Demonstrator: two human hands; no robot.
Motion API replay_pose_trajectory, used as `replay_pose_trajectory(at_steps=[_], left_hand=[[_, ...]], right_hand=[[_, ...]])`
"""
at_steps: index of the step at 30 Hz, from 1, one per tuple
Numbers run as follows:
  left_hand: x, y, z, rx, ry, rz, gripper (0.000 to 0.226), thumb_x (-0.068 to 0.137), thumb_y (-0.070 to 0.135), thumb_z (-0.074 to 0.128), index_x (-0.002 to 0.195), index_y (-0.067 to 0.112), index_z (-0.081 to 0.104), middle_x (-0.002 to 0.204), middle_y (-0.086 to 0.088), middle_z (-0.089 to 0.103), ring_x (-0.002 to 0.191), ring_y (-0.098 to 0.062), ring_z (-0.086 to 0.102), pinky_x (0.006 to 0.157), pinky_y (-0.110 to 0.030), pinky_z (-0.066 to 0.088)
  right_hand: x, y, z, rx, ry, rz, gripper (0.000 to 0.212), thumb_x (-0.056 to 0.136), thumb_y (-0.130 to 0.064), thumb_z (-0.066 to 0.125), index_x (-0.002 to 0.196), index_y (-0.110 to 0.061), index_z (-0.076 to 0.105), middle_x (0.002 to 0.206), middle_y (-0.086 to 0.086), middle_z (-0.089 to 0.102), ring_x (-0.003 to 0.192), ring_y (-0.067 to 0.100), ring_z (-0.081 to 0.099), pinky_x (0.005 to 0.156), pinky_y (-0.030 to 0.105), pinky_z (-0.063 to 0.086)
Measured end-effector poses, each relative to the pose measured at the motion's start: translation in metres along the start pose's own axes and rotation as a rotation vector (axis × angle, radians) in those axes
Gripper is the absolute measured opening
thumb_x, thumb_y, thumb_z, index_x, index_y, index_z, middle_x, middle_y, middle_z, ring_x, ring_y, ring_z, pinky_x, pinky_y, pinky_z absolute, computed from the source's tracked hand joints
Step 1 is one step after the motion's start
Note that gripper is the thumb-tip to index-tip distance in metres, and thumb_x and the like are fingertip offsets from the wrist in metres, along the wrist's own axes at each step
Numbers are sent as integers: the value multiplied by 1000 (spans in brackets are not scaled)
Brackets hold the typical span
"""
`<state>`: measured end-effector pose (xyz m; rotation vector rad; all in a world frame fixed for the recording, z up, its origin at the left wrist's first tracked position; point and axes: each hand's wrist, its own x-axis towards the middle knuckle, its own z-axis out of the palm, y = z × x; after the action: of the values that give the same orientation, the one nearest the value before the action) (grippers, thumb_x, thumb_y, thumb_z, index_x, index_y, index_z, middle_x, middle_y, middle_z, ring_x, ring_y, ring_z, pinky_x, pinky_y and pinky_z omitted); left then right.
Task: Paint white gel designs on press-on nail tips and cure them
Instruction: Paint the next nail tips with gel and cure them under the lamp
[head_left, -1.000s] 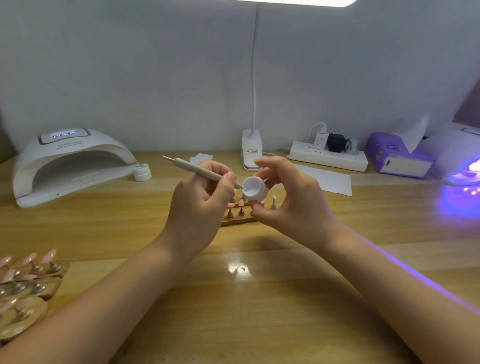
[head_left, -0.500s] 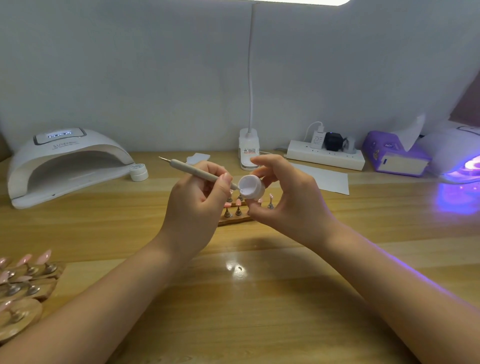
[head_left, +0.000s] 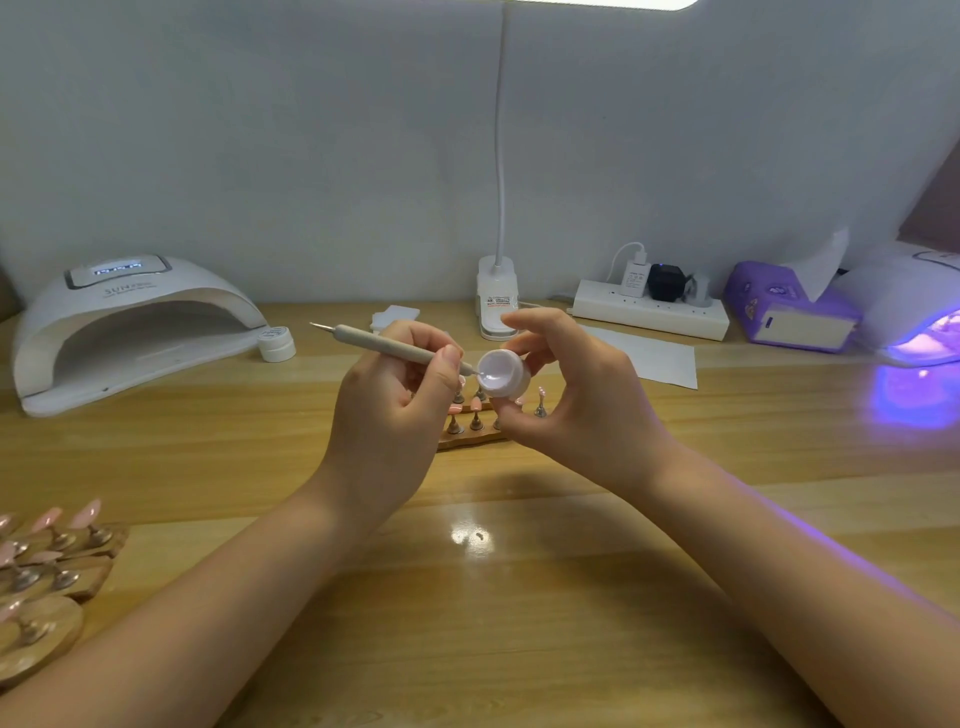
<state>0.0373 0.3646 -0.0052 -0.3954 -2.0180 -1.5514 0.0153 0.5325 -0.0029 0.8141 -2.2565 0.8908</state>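
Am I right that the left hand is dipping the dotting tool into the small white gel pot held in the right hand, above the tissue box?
Not quite: the head view shows the left hand, dotting tool, gel pot and right hand above the wooden nail-tip stand, not the tissue box.

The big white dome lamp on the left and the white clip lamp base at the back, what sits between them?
In the head view, a small white round jar beside the white dome lamp, then small white pads before the clip lamp base.
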Motion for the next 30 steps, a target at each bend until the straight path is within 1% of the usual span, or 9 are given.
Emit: replay_pose_trajectory(at_steps=[3,6,8,10,13,15,19,26,30], left_hand=[[0,-2,0,8,-9,3,12,88,28,52,86,18,59,69,6,62,67,-12,61,63,-32,52],[0,-3,0,-2,2,3,11,88,27,52,86,19,59,70,10,63,68,-10,62,63,-28,53],[1,-3,-1,-11,14,5,11,88,27,52,86,19,58,70,14,63,69,-8,63,62,-21,52],[1,-2,-1,-17,19,9,11,88,27,51,86,19,58,71,13,63,69,-8,62,60,-18,51],[0,-1,0,-12,-2,12,13,88,27,52,88,16,59,75,5,62,67,-15,61,61,-32,53],[-1,0,0,-2,-18,15,11,88,27,52,87,18,58,75,2,62,67,-18,60,62,-37,51],[-1,-1,1,9,-34,16,8,88,27,52,85,23,57,75,3,62,66,-16,60,61,-35,50],[0,-1,0,-3,-18,25,8,88,27,52,86,23,58,76,2,62,67,-16,60,62,-36,52],[-1,-2,1,8,-32,22,7,89,27,52,84,26,57,77,0,62,68,-20,60,61,-34,50]], right_hand=[[1,1,0,-2,3,-1,62,73,-16,82,127,-10,52,101,1,67,87,13,62,78,22,53],[1,1,0,-5,-3,-2,62,73,-16,82,127,-10,52,101,2,67,87,13,62,79,22,53],[0,1,0,-3,-5,-2,63,73,-17,82,127,-10,52,102,2,67,87,13,62,79,22,54],[0,1,-1,2,-3,-1,63,73,-16,82,127,-9,51,102,2,67,87,13,62,79,22,53],[0,1,-1,-5,-2,-7,63,73,-15,82,127,-9,52,101,2,67,87,14,62,79,21,53],[1,0,0,-10,-6,-10,63,73,-15,82,127,-9,52,102,3,67,87,14,62,78,20,52],[1,1,0,-17,-9,-11,63,73,-15,82,128,-9,52,103,3,67,88,14,62,79,20,52],[1,2,0,-8,-1,-10,64,73,-17,82,128,-10,51,103,2,66,88,12,61,79,17,51],[0,2,1,-9,-2,-22,63,73,-16,82,128,-9,51,102,2,66,88,12,61,79,19,52]])
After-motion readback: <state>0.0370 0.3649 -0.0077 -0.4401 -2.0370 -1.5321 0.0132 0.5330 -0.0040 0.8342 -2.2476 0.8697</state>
